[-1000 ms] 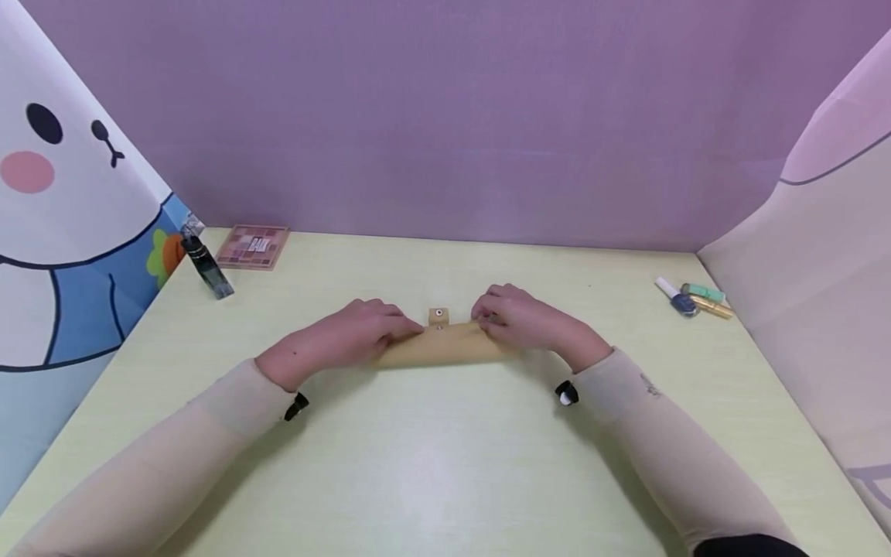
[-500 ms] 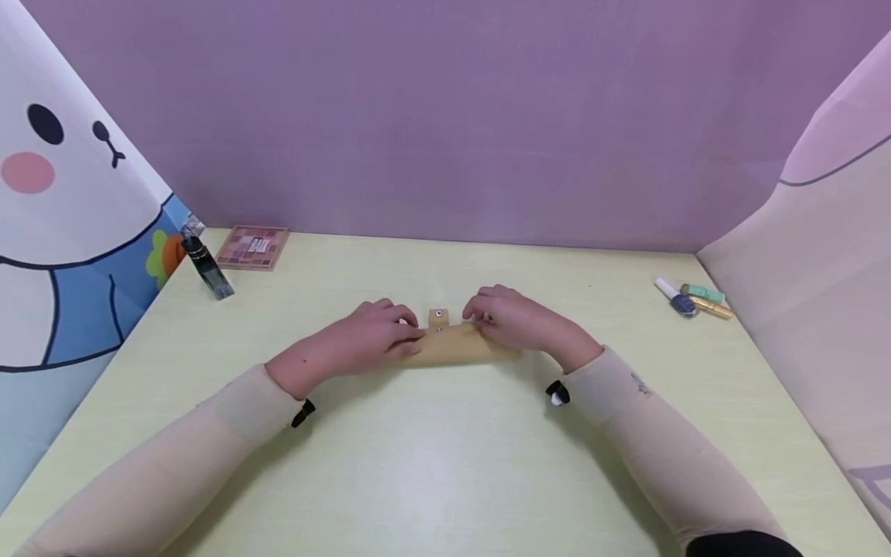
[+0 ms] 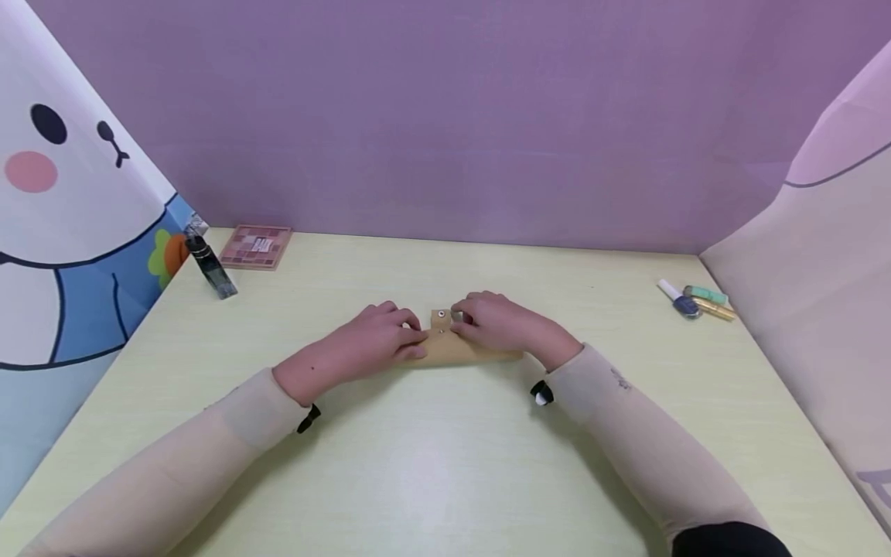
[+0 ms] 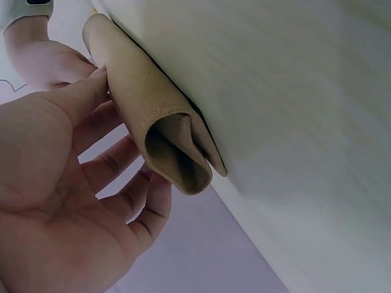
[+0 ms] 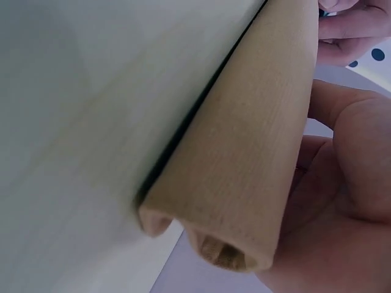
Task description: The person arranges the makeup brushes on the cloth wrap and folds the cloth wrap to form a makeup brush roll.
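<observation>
A tan, soft, rolled pouch point(image 3: 459, 352) lies across the middle of the table, its small tab with a metal snap point(image 3: 441, 316) sticking up on the far side. My left hand point(image 3: 372, 340) holds the left part of the roll, with the thumb on the near side and curled fingers behind, as the left wrist view shows. The open folded end of the pouch point(image 4: 177, 152) faces that camera. Close to the snap tab, my right hand point(image 3: 504, 321) grips the upper edge with thumb and curled fingers. Its fingertips are partly hidden behind the roll point(image 5: 238, 140) in the right wrist view.
At the back left lie a pink checkered palette point(image 3: 256, 247) and a dark tube-like bottle point(image 3: 211, 267). A blue-and-white bottle point(image 3: 679, 300), a green tube point(image 3: 706, 295) and a gold tube point(image 3: 713, 308) lie together at the right. A purple backdrop point(image 3: 445, 124) rises behind the table.
My right hand has slid left along the pouch toward the snap tab. The left hand has shifted slightly right, its fingers raised and more curled. The pouch has stayed roughly in place.
</observation>
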Motion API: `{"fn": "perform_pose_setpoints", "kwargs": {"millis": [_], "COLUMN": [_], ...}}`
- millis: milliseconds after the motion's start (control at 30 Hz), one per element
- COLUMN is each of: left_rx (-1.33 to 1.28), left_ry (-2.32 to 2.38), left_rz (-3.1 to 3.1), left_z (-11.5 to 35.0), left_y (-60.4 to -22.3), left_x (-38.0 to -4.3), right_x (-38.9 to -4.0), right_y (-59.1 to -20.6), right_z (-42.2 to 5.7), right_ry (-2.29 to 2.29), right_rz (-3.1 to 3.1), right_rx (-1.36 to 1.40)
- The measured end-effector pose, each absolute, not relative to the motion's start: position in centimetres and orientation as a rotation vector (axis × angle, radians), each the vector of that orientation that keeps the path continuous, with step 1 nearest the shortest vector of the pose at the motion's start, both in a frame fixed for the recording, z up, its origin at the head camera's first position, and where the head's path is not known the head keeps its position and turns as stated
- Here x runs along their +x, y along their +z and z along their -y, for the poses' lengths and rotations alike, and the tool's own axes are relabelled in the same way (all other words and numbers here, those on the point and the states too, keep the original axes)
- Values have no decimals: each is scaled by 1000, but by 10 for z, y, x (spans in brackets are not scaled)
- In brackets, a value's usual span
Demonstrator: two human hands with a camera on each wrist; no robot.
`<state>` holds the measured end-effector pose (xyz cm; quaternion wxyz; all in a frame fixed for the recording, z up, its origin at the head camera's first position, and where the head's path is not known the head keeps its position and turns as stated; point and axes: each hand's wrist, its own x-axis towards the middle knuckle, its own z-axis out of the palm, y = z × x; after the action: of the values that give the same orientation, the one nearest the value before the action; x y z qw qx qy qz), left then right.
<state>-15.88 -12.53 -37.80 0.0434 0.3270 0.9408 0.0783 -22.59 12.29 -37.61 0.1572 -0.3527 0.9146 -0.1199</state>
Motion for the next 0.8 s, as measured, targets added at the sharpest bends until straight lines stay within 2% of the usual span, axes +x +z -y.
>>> {"fn": "perform_pose_setpoints", "kwargs": {"millis": [500, 667, 800], "left_rx": [1016, 944, 1001], "left_ry": [254, 281, 234], "left_rz": [-2901, -2907, -2896], "left_z": [123, 122, 123], "left_y": [-375, -373, -371], "left_x": [-159, -159, -159], "right_x": [-216, -210, -206], "right_y": [-373, -371, -371], "right_z": [-120, -124, -126], "right_ry": [-635, -620, -570], "right_rz": [-2604, -2640, -2683], "right_rx": [-960, -1059, -1182]}}
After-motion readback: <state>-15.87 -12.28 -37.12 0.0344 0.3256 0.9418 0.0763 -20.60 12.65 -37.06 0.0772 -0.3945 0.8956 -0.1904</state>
